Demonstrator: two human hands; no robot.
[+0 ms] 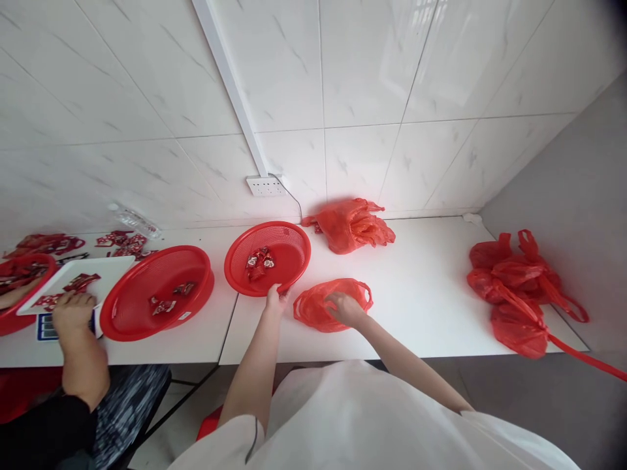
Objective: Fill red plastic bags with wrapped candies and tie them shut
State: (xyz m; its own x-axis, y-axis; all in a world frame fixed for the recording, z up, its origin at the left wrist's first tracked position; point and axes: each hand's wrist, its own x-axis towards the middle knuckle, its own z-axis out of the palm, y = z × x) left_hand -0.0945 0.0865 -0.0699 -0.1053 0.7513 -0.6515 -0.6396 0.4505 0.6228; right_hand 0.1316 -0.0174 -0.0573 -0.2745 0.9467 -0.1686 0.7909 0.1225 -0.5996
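My left hand (277,299) is closed on the near rim of a red plastic basket (289,258), which sits on the white table. Several small wrapped packets (259,261) in dark red and white lie together inside it. To the right of the basket, a red plastic bag (313,320) is spread with its mouth upward and a loop handle at its right. My right hand (345,309) is at the bag's mouth with the fingers curled and seemingly pinching the thin plastic; the fingertips are partly hidden.
Another red basket (117,307) with a few packets stands left. Beside it, a co-worker's hand (73,313) is on a scale's white tray (110,266). A crumpled red bag (347,225) lies by the wall, and filled, tied red bags (519,281) sit at the right end.
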